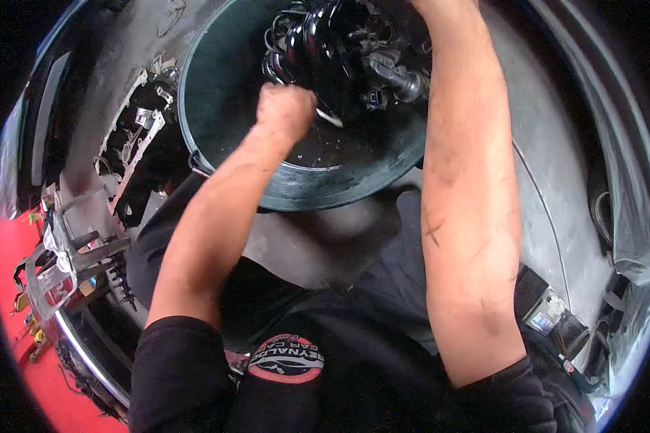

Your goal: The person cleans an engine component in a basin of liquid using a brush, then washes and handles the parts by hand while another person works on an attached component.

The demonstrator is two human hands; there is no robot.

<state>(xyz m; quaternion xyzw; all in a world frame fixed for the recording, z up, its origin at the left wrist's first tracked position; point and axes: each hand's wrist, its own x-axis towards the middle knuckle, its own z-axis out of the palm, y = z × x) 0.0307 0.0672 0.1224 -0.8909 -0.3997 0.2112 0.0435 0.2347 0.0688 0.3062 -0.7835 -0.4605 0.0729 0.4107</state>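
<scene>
A round dark green tub [296,189] stands between my knees. In it lies a glossy black part with several curved tubes [318,36], which looks like an engine intake manifold. My left hand [287,112] is closed in a fist beside the lower tubes. A small pale, narrow piece [330,117] shows just right of that fist; whether the hand grips it I cannot tell. At the top edge, my right hand [446,6] is mostly cut off, its fingers out of view, near the tub's far right side. A grey cylindrical fitting [404,81] sits on the right of the part.
Left of the tub lie an open engine block with a piston [144,115] and metal gasket edges. A grey plastic-looking frame [54,270] and assorted parts stand lower left, by a red surface [7,361]. A thin cable [545,202] runs along the grey floor at right.
</scene>
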